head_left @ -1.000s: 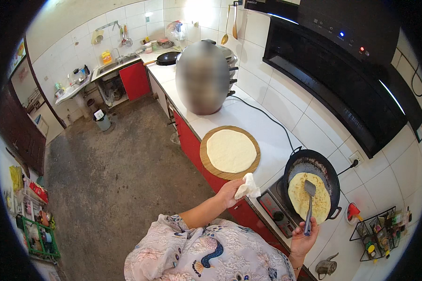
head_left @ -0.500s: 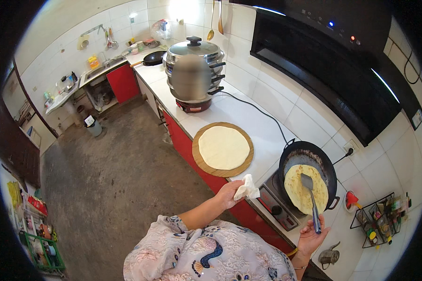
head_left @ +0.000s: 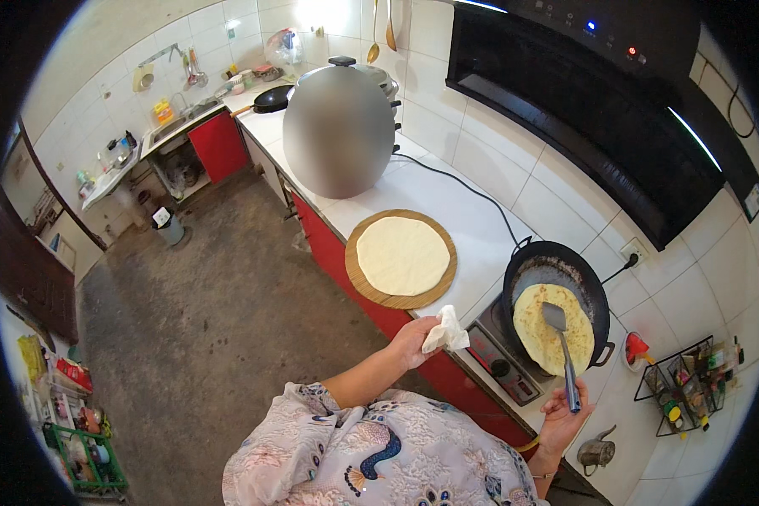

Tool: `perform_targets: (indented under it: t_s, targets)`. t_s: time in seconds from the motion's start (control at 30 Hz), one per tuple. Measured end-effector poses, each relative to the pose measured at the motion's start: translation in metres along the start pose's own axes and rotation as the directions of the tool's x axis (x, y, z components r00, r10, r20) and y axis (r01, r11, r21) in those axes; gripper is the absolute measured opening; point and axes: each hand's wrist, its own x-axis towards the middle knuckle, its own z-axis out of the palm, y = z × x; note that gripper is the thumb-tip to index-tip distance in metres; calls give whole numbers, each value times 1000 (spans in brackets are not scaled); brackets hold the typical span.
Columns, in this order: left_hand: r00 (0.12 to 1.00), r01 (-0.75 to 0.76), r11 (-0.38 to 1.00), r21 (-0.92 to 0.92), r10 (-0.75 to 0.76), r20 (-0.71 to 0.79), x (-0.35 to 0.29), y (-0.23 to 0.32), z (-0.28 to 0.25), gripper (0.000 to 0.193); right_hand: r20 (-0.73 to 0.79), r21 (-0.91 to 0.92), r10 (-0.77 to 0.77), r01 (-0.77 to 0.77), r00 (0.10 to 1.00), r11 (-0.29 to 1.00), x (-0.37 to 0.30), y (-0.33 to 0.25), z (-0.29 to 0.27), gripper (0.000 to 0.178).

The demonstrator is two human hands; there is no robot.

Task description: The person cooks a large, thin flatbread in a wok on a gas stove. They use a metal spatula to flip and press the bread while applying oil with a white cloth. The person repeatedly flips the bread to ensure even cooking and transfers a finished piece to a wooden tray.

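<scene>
My right hand (head_left: pixel 562 419) is closed around the handle of a spatula (head_left: pixel 567 371), whose flat grey blade rests on a browned flatbread (head_left: pixel 529 325). That flatbread lies in a black wok (head_left: pixel 582 271) with two side handles. In my left hand (head_left: pixel 412 341) is a crumpled white cloth or paper towel (head_left: pixel 447 331), held near the counter's front edge. Beyond that hand, a round of rolled dough (head_left: pixel 402 255) lies flat on a round wooden board (head_left: pixel 358 278), which sits at the edge of the white counter.
Under the wok is a cooktop (head_left: pixel 502 368) with a knob. A teapot-like metal pot (head_left: pixel 597 451) and a black rack of bottles (head_left: pixel 683 392) are at the right. A dark range hood (head_left: pixel 582 110) hangs above. A blurred steamer pot (head_left: pixel 341 61) stands farther back, its cord (head_left: pixel 472 192) crossing the counter.
The whole view has shifted slightly. Both hands keep their holds; the spatula blade stays on the flatbread, which sits a little differently in the wok.
</scene>
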Motion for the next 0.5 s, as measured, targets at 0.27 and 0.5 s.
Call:
perform_targets:
  t_s: [0.27, 0.5]
  targets:
    - [1000, 1, 1000, -7, -2, -28, 2, 0, -6, 22, -68, -418, -165, 122, 984, 900, 5, 1, 15, 46]
    - [998, -21, 1000, -16, 19, -67, -4, 3, 6, 19, -110, -506, -177, 98, 978, 857, 8, 0, 10, 40]
